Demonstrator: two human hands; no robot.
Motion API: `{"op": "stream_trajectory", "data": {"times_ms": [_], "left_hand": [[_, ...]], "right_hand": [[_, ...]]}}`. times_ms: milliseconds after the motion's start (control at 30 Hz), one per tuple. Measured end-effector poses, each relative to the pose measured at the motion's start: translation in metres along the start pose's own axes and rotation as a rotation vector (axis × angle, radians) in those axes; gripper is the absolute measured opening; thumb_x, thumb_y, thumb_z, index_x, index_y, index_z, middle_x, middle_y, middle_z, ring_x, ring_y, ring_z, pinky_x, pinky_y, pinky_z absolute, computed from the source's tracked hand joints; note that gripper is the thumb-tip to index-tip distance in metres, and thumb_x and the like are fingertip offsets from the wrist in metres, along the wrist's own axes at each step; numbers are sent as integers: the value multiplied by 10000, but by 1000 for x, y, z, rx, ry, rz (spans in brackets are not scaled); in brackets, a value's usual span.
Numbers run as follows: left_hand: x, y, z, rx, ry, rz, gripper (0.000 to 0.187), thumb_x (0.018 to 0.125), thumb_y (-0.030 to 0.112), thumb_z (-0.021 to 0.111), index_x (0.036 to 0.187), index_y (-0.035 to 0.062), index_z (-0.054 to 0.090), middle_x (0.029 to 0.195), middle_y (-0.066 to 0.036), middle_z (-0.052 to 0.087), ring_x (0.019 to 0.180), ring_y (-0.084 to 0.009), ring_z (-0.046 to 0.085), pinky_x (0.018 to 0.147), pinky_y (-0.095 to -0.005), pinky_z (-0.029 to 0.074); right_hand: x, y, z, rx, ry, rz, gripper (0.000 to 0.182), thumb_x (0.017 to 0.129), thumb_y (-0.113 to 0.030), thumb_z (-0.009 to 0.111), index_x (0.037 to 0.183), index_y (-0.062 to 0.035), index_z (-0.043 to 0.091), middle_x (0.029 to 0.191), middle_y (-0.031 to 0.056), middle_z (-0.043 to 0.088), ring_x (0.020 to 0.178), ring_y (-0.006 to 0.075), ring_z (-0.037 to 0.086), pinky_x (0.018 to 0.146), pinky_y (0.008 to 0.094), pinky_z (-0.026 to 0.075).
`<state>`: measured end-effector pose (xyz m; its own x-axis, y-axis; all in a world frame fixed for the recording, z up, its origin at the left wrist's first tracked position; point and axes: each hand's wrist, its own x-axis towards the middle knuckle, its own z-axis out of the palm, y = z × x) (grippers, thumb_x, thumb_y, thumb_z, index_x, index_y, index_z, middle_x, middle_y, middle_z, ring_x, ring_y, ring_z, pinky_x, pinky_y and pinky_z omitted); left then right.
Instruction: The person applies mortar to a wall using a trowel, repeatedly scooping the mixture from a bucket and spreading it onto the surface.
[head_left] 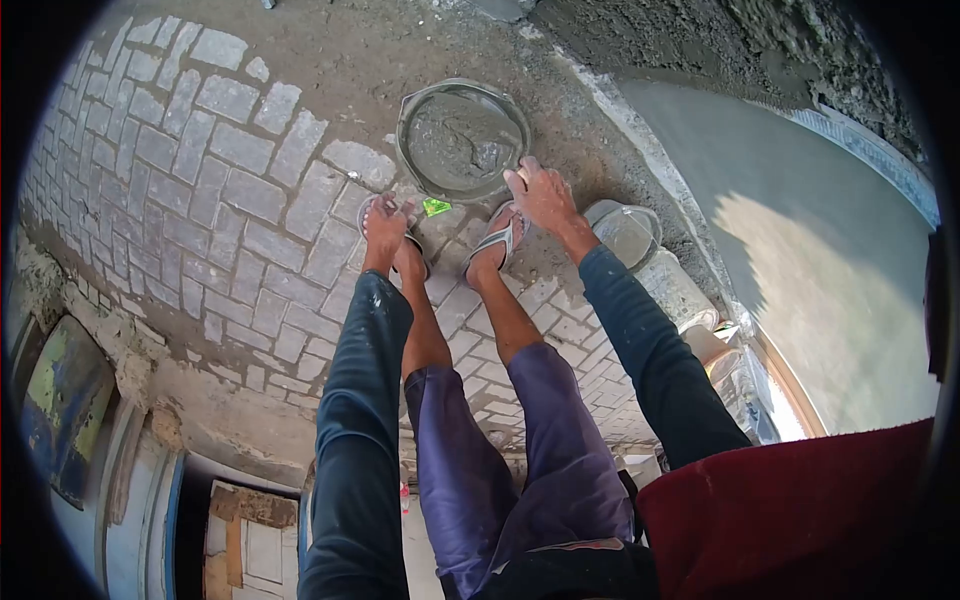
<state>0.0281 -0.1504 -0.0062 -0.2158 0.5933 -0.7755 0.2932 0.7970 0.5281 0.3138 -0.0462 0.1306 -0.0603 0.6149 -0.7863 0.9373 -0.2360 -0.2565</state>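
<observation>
A round basin (405,150) of wet grey mortar (460,140) stands on the ground in front of my feet. My right hand (545,200) is at its near right edge, thumb and fingers curled closed over the rim. Lower and to the left, my left hand (384,225) hangs above my left sandalled foot, its fingers loosely apart and nothing in them. A small green wrapper (436,207) lies between my feet, close to the basin.
Right of my right hand stand a bucket (628,232) with grey contents and a pale, splattered container (672,285). Beyond them runs a wall with smooth grey plaster (780,200) and rough, dark wet plaster (720,40). Paving blocks (240,145) cover the ground at left.
</observation>
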Motion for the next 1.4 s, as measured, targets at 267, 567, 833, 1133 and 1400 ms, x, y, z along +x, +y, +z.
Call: {"op": "stream_trajectory", "data": {"times_ms": [267,567,833,1133,1400], "left_hand": [[36,42,27,-321,-30,-156,420,831,300,778,1122,80,571,977,-51,634,917,-163,608,664,-302,491],[24,45,5,-418,-177,-24,149,818,40,626,958,83,601,883,-18,649,752,-133,633,688,-287,559],[-247,151,-98,-502,-163,-42,214,759,-2,566,964,4,627,880,-54,669,723,-146,658,675,-307,594],[-558,253,-205,-552,15,-65,216,721,-66,603,933,-28,617,822,-48,647,667,-108,585,626,-254,482],[-591,217,-181,-657,205,4,174,770,-9,631,932,30,583,817,-27,619,638,-115,568,516,-246,432]], "right_hand": [[114,65,17,477,356,-262,647,917,-471,621,1273,67,569,1308,245,564,1222,339,544,1011,405,427],[71,40,5,812,90,-75,646,929,-444,625,1272,99,555,1267,207,610,1160,257,580,979,344,428],[-172,7,-88,884,-4,-214,453,976,-463,543,955,-16,616,834,38,570,830,136,505,759,310,423],[-410,-84,-224,480,-52,-401,460,962,-447,561,1060,-1,618,920,143,625,881,251,590,803,363,455],[-528,-132,-308,-386,271,-563,340,985,-314,496,1095,-8,593,970,199,636,891,388,646,789,493,507]]}}
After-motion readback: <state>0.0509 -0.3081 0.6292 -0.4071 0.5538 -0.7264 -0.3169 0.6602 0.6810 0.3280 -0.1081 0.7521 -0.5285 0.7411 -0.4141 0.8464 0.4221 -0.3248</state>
